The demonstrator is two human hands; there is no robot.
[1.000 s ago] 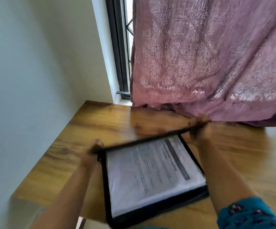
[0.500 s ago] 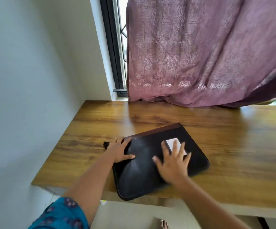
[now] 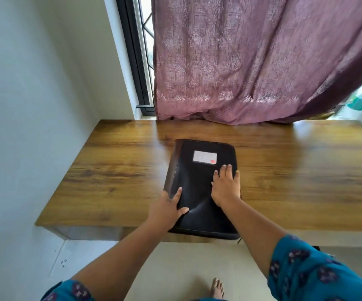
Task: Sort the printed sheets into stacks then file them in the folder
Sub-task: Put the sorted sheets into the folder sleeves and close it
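Observation:
A black folder [image 3: 199,181] lies closed and flat on the wooden desk [image 3: 115,174], its near end overhanging the desk's front edge. A white label [image 3: 204,157] with a red mark sits on its cover. My left hand [image 3: 167,208] rests on the folder's near left edge, fingers straight and thumb spread over the cover. Flat on the right side of the cover lies my right hand [image 3: 226,185], fingers extended. The printed sheets are out of sight inside the folder.
A mauve patterned curtain [image 3: 251,61] hangs over the desk's back edge, beside a dark window frame [image 3: 134,57]. A white wall runs along the left. Below the desk is a tiled floor with a bare foot [image 3: 218,287].
The folder's cover was lowered over the printed sheets. It then turned from slanted to straight, and both hands shifted toward its near end.

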